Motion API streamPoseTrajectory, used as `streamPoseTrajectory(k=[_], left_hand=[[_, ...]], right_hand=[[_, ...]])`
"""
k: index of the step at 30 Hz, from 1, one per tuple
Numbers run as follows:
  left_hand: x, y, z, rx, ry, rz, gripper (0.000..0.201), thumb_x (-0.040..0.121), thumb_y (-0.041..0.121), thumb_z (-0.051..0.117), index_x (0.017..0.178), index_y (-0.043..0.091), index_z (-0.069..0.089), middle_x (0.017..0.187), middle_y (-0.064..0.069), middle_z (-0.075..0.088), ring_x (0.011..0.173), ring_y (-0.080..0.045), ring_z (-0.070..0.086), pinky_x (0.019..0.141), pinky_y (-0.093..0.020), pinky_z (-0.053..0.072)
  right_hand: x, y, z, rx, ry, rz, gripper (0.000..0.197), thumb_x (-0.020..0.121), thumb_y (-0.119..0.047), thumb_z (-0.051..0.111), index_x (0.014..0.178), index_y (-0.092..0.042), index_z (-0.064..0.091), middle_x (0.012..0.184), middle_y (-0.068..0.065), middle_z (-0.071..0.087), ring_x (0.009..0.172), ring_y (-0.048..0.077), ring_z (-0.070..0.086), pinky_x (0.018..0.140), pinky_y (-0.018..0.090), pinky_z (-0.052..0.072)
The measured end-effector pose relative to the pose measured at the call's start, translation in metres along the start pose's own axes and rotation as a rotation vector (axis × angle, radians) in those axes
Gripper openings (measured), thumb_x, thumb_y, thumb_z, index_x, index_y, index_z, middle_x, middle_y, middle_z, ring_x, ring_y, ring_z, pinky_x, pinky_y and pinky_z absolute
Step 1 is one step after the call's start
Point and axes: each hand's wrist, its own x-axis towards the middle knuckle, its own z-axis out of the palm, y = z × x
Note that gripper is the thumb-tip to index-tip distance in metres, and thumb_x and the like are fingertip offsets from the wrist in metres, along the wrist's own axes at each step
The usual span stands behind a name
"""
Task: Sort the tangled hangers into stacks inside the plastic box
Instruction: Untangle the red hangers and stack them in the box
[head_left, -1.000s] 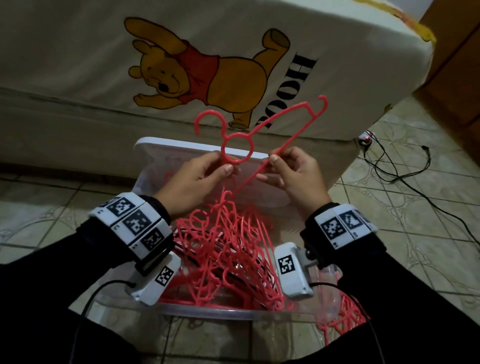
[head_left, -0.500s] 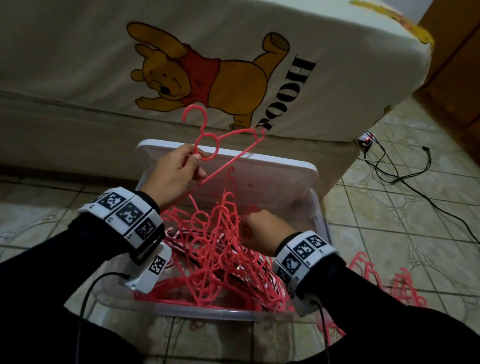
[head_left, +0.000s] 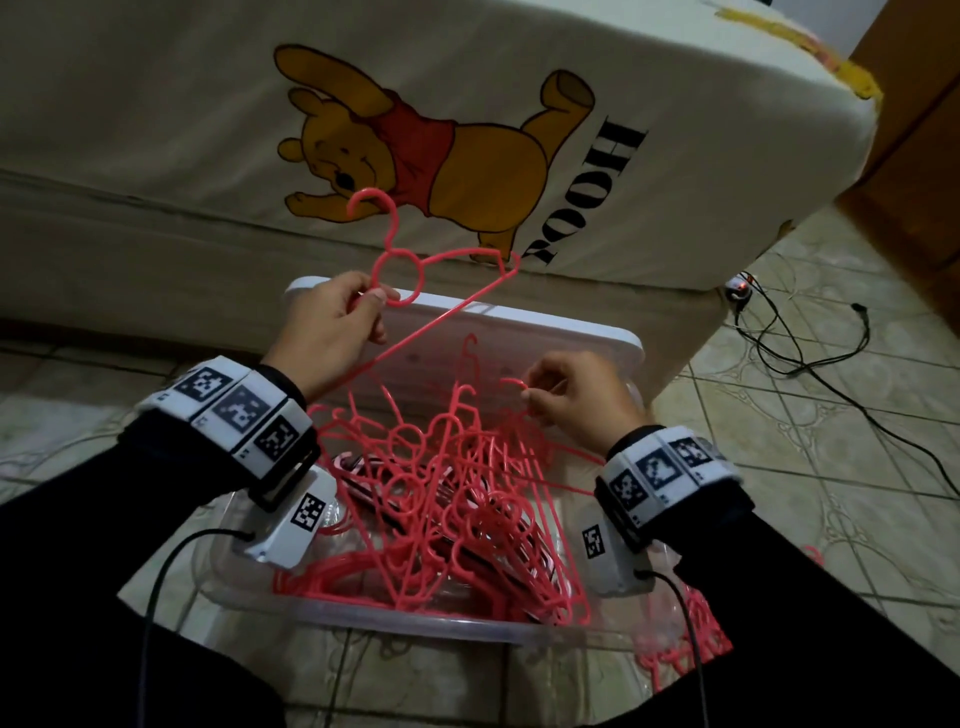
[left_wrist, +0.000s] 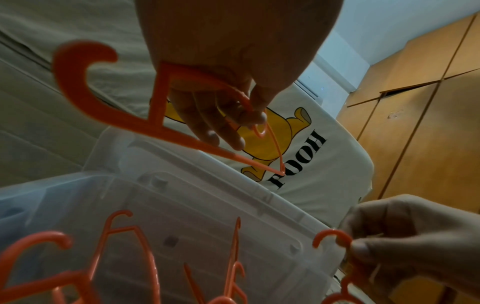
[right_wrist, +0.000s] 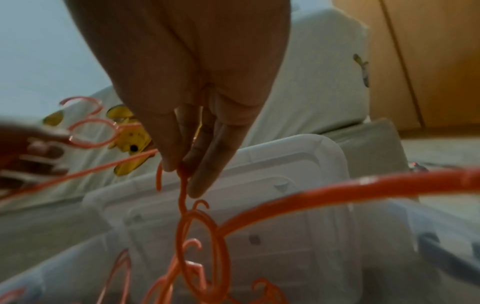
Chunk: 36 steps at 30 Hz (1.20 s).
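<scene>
A clear plastic box (head_left: 395, 623) on the floor holds a tangled pile of pink hangers (head_left: 457, 499). My left hand (head_left: 332, 327) holds one pink hanger (head_left: 441, 317) up above the box's back edge, fingers pinching its ring below the hook; the same held hanger (left_wrist: 166, 92) fills the left wrist view. My right hand (head_left: 566, 400) is over the pile and pinches the hook of a second hanger (head_left: 511, 383), whose hook (right_wrist: 183, 185) and ring hang from my fingertips in the right wrist view.
The box's white lid (head_left: 519, 332) leans behind it against a bed covered by a cartoon-bear sheet (head_left: 467, 156). More pink hangers (head_left: 685, 660) lie on the tiled floor at the right. Black cables (head_left: 810, 358) run across the tiles; wooden cupboards (left_wrist: 420, 115) stand further right.
My right hand let go of the raised hanger, dropped into the pile, then came up pinching another hanger's hook. The left hand kept its hanger, which swung so the hook points up.
</scene>
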Motion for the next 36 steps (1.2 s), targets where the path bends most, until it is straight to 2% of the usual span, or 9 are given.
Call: streamPoseTrajectory(k=[3, 8, 12, 16, 20, 23, 26, 33, 36], left_hand=[[0.001, -0.001, 0.004, 0.006, -0.006, 0.013, 0.019, 0.099, 0.017, 0.045, 0.098, 0.014, 0.063, 0.066, 0.003, 0.056, 0.067, -0.01, 0.061, 0.06, -0.023, 0.043], [0.002, -0.002, 0.005, 0.03, -0.016, 0.026, 0.018, 0.098, 0.02, 0.046, 0.095, 0.019, 0.064, 0.062, 0.006, 0.057, 0.064, -0.006, 0.062, 0.06, -0.028, 0.046], [0.002, -0.001, 0.005, 0.015, -0.022, 0.025, 0.019, 0.098, 0.021, 0.046, 0.087, 0.027, 0.061, 0.063, 0.004, 0.057, 0.065, -0.009, 0.063, 0.063, -0.032, 0.047], [0.001, 0.002, 0.003, 0.024, -0.029, 0.025, 0.023, 0.098, 0.023, 0.046, 0.083, 0.033, 0.06, 0.066, 0.004, 0.058, 0.073, -0.024, 0.066, 0.066, -0.044, 0.052], [0.001, 0.003, 0.003, 0.032, -0.028, 0.032, 0.019, 0.098, 0.024, 0.047, 0.089, 0.03, 0.062, 0.065, 0.004, 0.058, 0.077, -0.033, 0.066, 0.068, -0.049, 0.053], [0.0, 0.002, 0.006, 0.044, -0.031, 0.037, 0.017, 0.098, 0.022, 0.047, 0.093, 0.022, 0.064, 0.064, 0.005, 0.059, 0.076, -0.032, 0.067, 0.068, -0.047, 0.053], [0.0, 0.001, 0.007, 0.049, -0.048, 0.036, 0.017, 0.098, 0.023, 0.047, 0.094, 0.022, 0.064, 0.064, 0.005, 0.058, 0.076, -0.028, 0.067, 0.065, -0.041, 0.052], [0.0, -0.001, 0.006, 0.05, -0.047, 0.041, 0.017, 0.098, 0.023, 0.047, 0.095, 0.024, 0.064, 0.067, 0.004, 0.059, 0.073, -0.017, 0.067, 0.062, -0.031, 0.048], [0.001, 0.0, 0.005, 0.047, -0.028, 0.039, 0.018, 0.098, 0.023, 0.046, 0.097, 0.02, 0.064, 0.068, 0.004, 0.059, 0.074, -0.017, 0.067, 0.063, -0.035, 0.049]], right_hand=[[-0.005, 0.0, 0.011, -0.23, -0.021, -0.086, 0.01, 0.082, -0.009, 0.066, 0.091, -0.009, 0.07, 0.09, 0.007, 0.071, 0.087, 0.02, 0.065, 0.074, 0.019, 0.04], [-0.008, 0.0, 0.015, -0.318, -0.055, -0.147, 0.017, 0.084, -0.004, 0.056, 0.097, -0.008, 0.066, 0.096, 0.012, 0.068, 0.094, 0.03, 0.061, 0.082, 0.034, 0.047], [-0.005, 0.002, 0.002, -0.367, 0.036, -0.169, 0.021, 0.084, -0.001, 0.054, 0.1, -0.006, 0.066, 0.101, 0.014, 0.066, 0.097, 0.031, 0.06, 0.082, 0.035, 0.045], [-0.003, 0.002, -0.013, -0.359, 0.109, -0.269, 0.017, 0.08, 0.002, 0.062, 0.096, -0.003, 0.068, 0.094, 0.015, 0.066, 0.089, 0.032, 0.062, 0.075, 0.037, 0.048], [-0.005, -0.001, -0.002, -0.466, 0.045, -0.359, 0.016, 0.084, 0.0, 0.06, 0.097, -0.007, 0.067, 0.094, 0.012, 0.063, 0.085, 0.031, 0.061, 0.069, 0.029, 0.041], [-0.008, -0.003, 0.016, -0.464, -0.064, -0.341, 0.015, 0.088, -0.006, 0.054, 0.1, -0.009, 0.063, 0.097, 0.011, 0.061, 0.088, 0.03, 0.06, 0.075, 0.036, 0.048], [-0.009, -0.003, 0.023, -0.469, -0.092, -0.329, 0.014, 0.09, -0.009, 0.052, 0.101, -0.009, 0.061, 0.096, 0.011, 0.059, 0.087, 0.031, 0.06, 0.072, 0.035, 0.046], [-0.001, -0.004, -0.004, -0.414, 0.115, -0.351, 0.019, 0.082, 0.004, 0.057, 0.097, -0.006, 0.064, 0.093, 0.014, 0.061, 0.083, 0.033, 0.06, 0.067, 0.033, 0.042], [0.0, -0.003, -0.012, -0.305, 0.178, -0.32, 0.021, 0.08, 0.008, 0.059, 0.096, -0.004, 0.066, 0.091, 0.014, 0.062, 0.083, 0.032, 0.059, 0.07, 0.031, 0.04]])
